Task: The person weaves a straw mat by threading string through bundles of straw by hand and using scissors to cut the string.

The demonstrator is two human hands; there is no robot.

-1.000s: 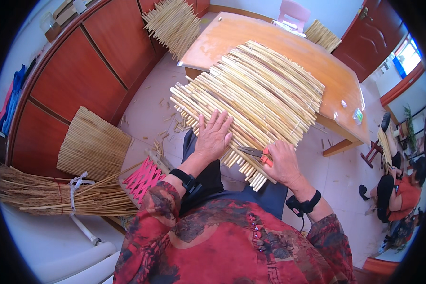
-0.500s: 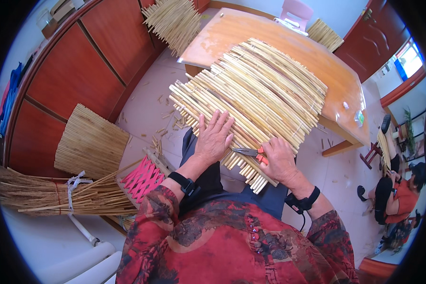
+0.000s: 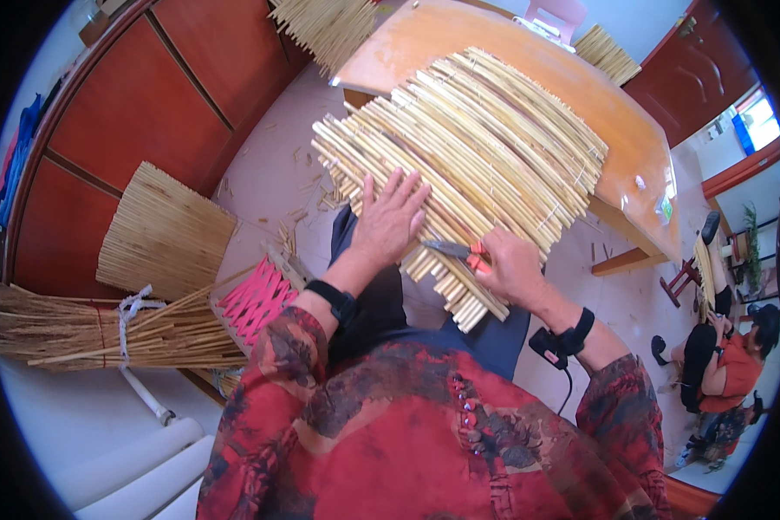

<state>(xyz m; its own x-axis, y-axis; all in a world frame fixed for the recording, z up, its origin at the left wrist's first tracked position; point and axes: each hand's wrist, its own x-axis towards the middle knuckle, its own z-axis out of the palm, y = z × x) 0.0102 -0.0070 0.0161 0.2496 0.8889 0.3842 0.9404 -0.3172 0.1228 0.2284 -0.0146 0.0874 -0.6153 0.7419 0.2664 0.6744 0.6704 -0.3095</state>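
Note:
A mat of pale reed stalks point(image 3: 494, 147), tied in rows, lies from my lap up onto the edge of the orange wooden table. My left hand point(image 3: 388, 218) rests flat on its near left part, fingers spread over the stalks. In my right hand point(image 3: 510, 270) is a pair of pliers point(image 3: 451, 249) with orange handles and dark jaws. The fingers wrap round the handles, and the jaws point left across the stalks toward my left hand. Whether the jaws grip anything is too small to tell. Uneven stalk ends point(image 3: 468, 299) stick out near my knees.
The table point(image 3: 650, 173) stands ahead. Left are a finished-looking reed mat point(image 3: 160, 230), a bundle of stalks point(image 3: 78, 334) tied with white cloth, and a pink-strapped stool point(image 3: 256, 299). Cut pieces litter the floor point(image 3: 273, 165). A person in orange point(image 3: 737, 373) sits far right.
The whole view has shifted slightly, so the mat and hands appear a little higher. My left hand stays on the stalks, and my right still holds the pliers in nearly the same place.

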